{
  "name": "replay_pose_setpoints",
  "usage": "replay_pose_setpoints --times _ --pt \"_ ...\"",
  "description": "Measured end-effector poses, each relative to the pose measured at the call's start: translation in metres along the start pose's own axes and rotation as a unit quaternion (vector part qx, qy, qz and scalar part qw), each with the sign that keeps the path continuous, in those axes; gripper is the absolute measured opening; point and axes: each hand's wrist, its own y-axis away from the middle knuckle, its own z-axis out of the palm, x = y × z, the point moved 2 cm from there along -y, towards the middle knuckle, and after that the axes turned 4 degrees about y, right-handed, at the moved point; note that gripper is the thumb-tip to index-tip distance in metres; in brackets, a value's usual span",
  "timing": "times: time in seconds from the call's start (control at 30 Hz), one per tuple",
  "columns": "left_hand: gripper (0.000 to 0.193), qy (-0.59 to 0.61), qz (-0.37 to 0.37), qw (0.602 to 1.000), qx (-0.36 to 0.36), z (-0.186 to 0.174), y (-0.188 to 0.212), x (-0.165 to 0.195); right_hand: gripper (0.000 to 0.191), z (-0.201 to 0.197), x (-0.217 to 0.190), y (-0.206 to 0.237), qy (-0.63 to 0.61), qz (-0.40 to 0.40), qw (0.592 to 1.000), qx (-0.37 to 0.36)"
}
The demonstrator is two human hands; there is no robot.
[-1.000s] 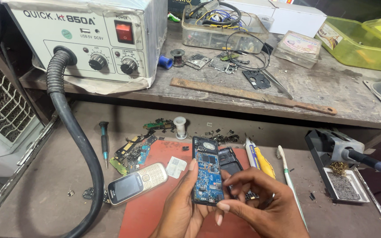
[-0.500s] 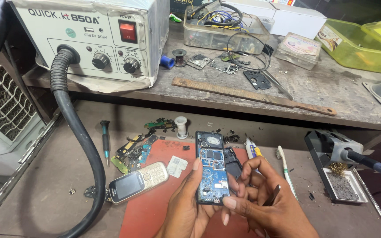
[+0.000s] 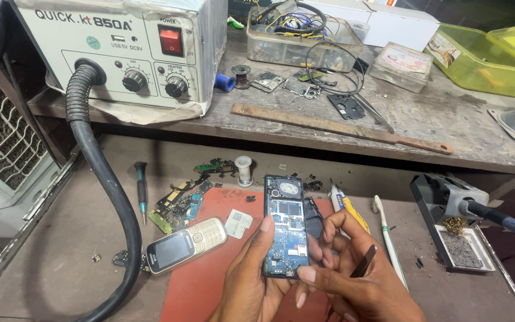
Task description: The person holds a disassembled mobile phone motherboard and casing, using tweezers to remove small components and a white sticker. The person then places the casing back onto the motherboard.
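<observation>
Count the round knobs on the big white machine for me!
2. Both sit on the front of the hot-air station: the left knob beside the black hose socket, and the right knob below the red switch. None seem hidden.

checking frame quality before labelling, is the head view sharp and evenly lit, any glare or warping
Head view: sharp on the opened phone and both hands, left hand, right hand; soft even light, faint shadows, no strong glare; wide-angle bending at the edges.
</observation>
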Motion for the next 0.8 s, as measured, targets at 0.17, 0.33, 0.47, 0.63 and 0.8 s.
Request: replay_pose_setpoints --times 0.17,0.33,0.47,0.63,0.8 --pt "0.058 0.013 0.015 1.000 0.000 0.000 0.000 -0.002 0.051 -0.001 0.003 0.002 0.021 0.041 0.998 0.030" --pt "0.059 0.006 0.003 0.999 0.040 -0.001 0.002 -0.002 0.047 -0.004 0.008 0.003 0.005 -0.007 1.000 0.000" --pt "0.052 0.000 0.009 0.999 0.037 0.002 0.004 0.000 0.043 -0.009 0.011 0.007 0.016 -0.021 0.999 -0.020" --pt "0.051 -0.011 0.038 0.999 -0.017 0.003 0.010 0.003 0.043 -0.016 0.009 0.015 0.131 -0.007 0.989 0.065" --pt "0.048 -0.007 0.019 0.996 0.082 -0.007 0.007 -0.001 0.038 -0.013 0.000 0.020 0.299 -0.099 0.949 0.007"
